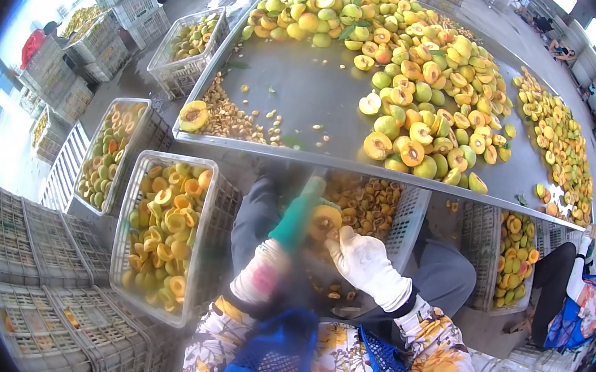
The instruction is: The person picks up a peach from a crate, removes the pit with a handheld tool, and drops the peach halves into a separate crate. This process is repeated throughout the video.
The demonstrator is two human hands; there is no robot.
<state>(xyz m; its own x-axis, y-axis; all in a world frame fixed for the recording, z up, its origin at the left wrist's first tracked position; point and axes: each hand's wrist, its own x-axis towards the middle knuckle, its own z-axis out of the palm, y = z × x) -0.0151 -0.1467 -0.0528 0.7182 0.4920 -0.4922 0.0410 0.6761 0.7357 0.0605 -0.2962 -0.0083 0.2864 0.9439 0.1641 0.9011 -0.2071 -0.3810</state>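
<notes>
My left hand (299,219), in a green glove with a white and pink cuff, is smeared by motion, and its fingers cannot be made out. Right beside it is a halved yellow peach (325,222), cut face up. My right hand (364,264), in a white glove, is closed with thumb and fingers pinched at the peach half's right edge. Whether a small tool is in those fingers cannot be seen. Below both hands, a crate (414,223) between my knees contains many hollowed peach pieces (369,202).
A metal table (286,87) ahead carries heaped peach halves (431,91) and loose pits (236,118). Filled crates (196,237) stand at my left, near stacked crates (38,304). At the right sits another person (583,307) beside a peach-filled crate (515,263).
</notes>
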